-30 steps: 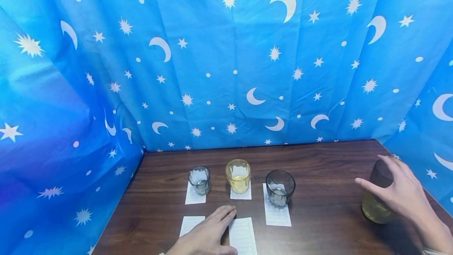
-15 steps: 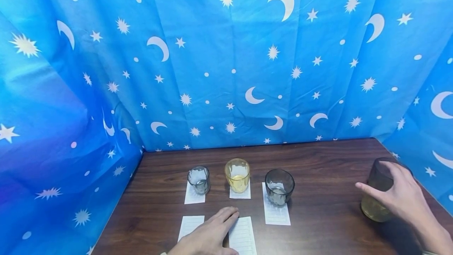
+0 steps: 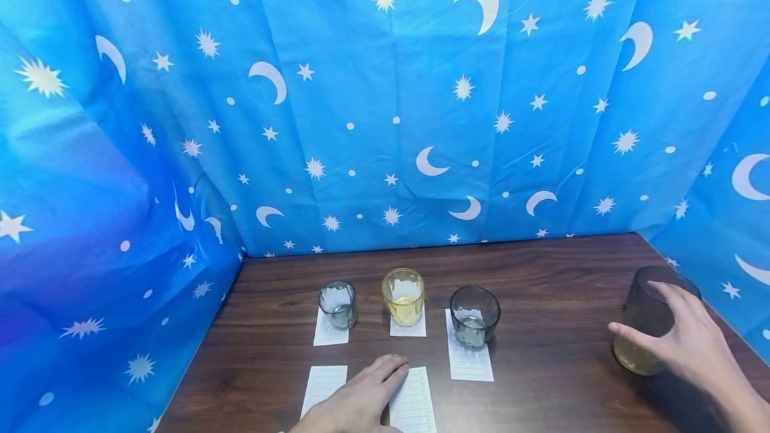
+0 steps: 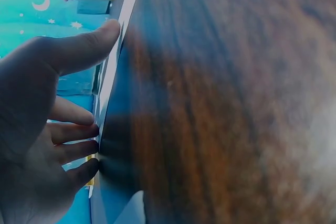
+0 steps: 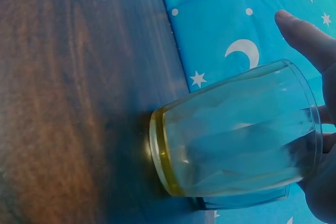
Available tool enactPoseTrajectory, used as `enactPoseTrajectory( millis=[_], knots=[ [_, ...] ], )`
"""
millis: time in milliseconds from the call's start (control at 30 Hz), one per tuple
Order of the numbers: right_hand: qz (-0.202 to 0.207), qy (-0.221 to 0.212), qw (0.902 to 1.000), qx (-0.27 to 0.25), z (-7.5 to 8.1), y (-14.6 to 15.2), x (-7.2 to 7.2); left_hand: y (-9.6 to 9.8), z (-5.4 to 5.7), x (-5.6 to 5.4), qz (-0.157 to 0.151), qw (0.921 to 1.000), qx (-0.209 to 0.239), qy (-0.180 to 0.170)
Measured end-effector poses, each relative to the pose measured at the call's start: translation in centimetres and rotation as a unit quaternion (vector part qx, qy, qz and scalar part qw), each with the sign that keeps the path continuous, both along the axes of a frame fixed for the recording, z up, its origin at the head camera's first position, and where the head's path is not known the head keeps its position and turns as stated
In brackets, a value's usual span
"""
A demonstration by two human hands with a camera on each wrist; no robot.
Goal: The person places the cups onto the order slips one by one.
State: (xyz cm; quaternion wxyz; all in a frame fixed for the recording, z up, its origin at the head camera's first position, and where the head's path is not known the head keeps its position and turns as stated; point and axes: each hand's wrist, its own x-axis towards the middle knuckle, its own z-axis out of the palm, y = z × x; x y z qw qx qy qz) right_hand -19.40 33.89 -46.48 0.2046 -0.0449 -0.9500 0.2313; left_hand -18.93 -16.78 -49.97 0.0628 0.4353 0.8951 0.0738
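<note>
My left hand (image 3: 361, 396) rests low over the table between two paper slips, its fingers loosely extended; the fingertips touch the edge of the right slip (image 3: 412, 398). In the left wrist view that hand (image 4: 58, 98) holds nothing. At the right, my right hand (image 3: 692, 339) is spread beside a tall tinted glass (image 3: 640, 359), dark toward the rim and yellowish at the base. In the right wrist view the glass (image 5: 236, 135) stands on the table, its yellow base showing. The thumb (image 5: 304, 35) stands apart from it; some fingers are behind the rim. Contact there is unclear.
A small grey glass (image 3: 338, 305), a yellow glass (image 3: 404, 296) and a dark glass (image 3: 475, 316) stand on paper slips. Another slip (image 3: 325, 383) lies by the left hand. A second glass (image 5: 247, 199) shows behind the tall one. Blue curtains (image 3: 361, 85) surround the table.
My right hand has come down slightly beside the tall glass, uncovering more of its rim. The left hand has shifted a little to the right. The glasses stand where they were.
</note>
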Motion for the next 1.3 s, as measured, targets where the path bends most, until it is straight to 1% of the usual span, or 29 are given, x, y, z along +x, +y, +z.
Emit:
enactPoseTrajectory(
  millis=[133,267,400,500,733,867,1067,1300],
  knots=[
    [-0.002,0.004,0.9999,0.012,-0.3,-0.1,0.3,0.1,0.1,0.0,0.025,0.9984,-0.004,-0.051],
    [-0.004,0.011,0.9998,0.017,-0.7,-0.3,0.4,0.1,0.2,-0.1,0.027,0.9978,-0.004,-0.060],
    [-0.003,0.013,0.9999,0.010,-1.1,-0.3,0.5,0.1,0.3,0.0,0.032,0.9970,-0.007,-0.070],
    [0.000,0.015,0.9999,0.008,-1.2,-0.3,0.6,0.0,0.2,-0.1,0.030,0.9969,-0.010,-0.073],
    [0.004,0.020,0.9997,0.011,-1.3,-0.6,0.9,-0.1,-0.1,-0.1,0.012,0.9978,-0.003,-0.065],
    [0.011,0.027,0.9996,0.006,-1.4,-0.9,1.1,-0.1,0.0,-0.2,0.014,0.9975,-0.002,-0.070],
    [0.034,0.048,0.9983,-0.005,-1.6,-1.5,1.3,-0.1,0.2,-0.2,0.019,0.9969,-0.004,-0.076],
    [0.045,0.049,0.9978,-0.005,-1.4,-1.8,1.3,-0.1,0.1,-0.2,0.018,0.9975,0.000,-0.068]
  ],
)
